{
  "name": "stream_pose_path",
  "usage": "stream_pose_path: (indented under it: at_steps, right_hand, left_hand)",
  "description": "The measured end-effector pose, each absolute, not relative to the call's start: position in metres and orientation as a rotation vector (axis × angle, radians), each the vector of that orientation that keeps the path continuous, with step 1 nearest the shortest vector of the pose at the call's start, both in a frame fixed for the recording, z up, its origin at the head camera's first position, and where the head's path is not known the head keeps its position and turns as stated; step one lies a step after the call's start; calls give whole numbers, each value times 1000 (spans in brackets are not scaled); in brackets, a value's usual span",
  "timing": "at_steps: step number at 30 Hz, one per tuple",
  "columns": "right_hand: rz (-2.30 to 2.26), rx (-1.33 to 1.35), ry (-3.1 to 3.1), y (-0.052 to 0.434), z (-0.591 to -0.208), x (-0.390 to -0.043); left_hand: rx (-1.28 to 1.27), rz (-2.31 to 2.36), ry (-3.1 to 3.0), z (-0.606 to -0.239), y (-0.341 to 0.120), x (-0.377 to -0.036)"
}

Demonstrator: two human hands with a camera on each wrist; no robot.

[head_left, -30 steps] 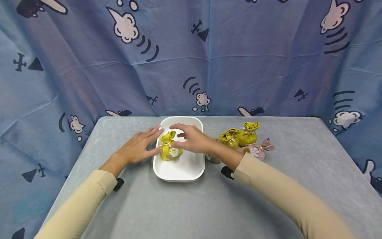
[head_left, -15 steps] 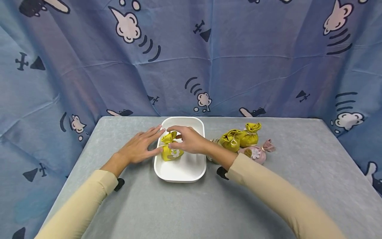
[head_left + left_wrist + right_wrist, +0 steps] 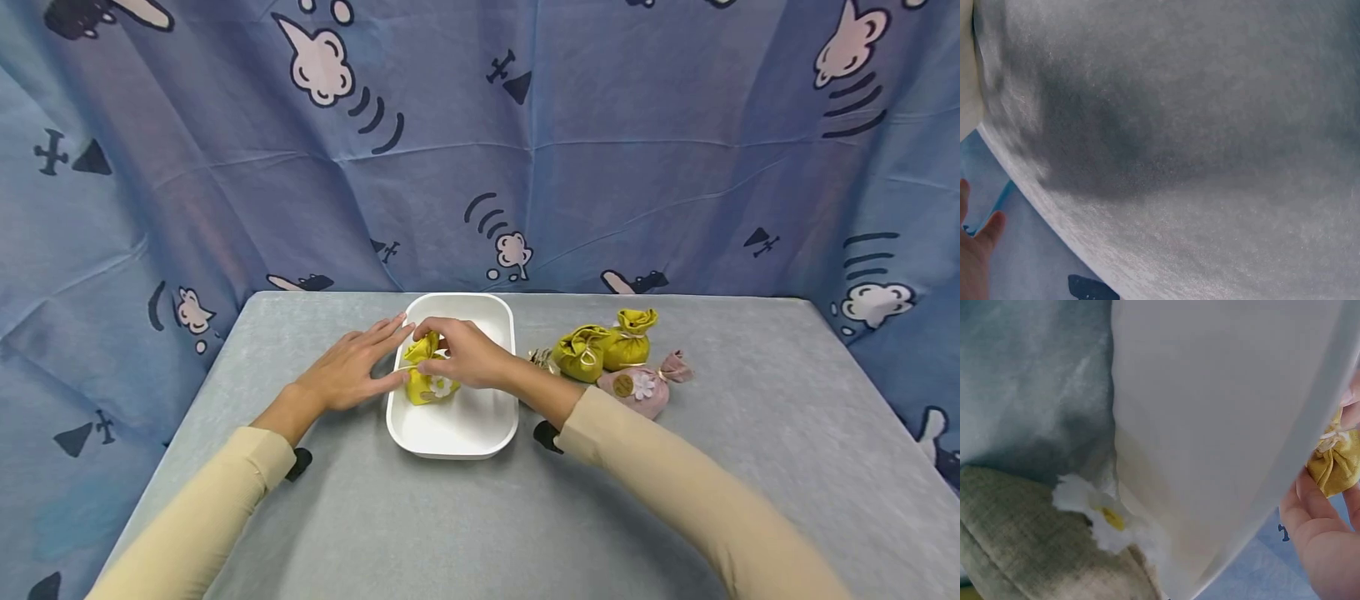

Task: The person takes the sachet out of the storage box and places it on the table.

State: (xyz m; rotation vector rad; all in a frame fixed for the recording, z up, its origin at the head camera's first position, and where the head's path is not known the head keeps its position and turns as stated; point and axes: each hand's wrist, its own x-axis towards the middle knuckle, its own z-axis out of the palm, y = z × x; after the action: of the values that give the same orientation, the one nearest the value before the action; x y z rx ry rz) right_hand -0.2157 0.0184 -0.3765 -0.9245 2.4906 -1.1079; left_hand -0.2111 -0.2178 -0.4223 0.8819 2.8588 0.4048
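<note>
A white rectangular tray (image 3: 465, 429) holds a yellow-green drawstring pouch (image 3: 422, 392) with a white flower on its front. My right hand (image 3: 472, 354) reaches over the tray from the right, and its thumb and fingers curl round the pouch's gathered neck. With fingers spread, my left hand (image 3: 348, 367) lies at the tray's left rim, its thumb tip beside the pouch. In the right wrist view the yellow pouch (image 3: 1335, 465) shows past the tray wall, between fingers. The left wrist view shows mostly table cloth and part of my left hand (image 3: 975, 262).
Right of the tray stand two more yellow-green pouches (image 3: 581, 354), with a pink pouch (image 3: 637, 392) lying in front of them. A grey-green pouch (image 3: 1041, 531) with a white flower sits against the tray's right side. A blue printed curtain (image 3: 637, 192) hangs behind the grey table (image 3: 360, 517).
My right hand has moved a little left, and its fingers have closed in round the yellow-green pouch's neck. My left hand stays at the tray's rim.
</note>
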Motion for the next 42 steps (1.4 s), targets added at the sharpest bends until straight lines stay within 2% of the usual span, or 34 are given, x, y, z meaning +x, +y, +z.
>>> stream_pose_path:
  at_steps: [25,42]
  right_hand:
    - [-1176,-961,2525,21,-370,-210]
    - [-1168,-1091,2589,35,-341,-199]
  left_hand:
    - [877,415,2864,-420,-217,-210]
    - [861,393,2870,-420,-217,-210]
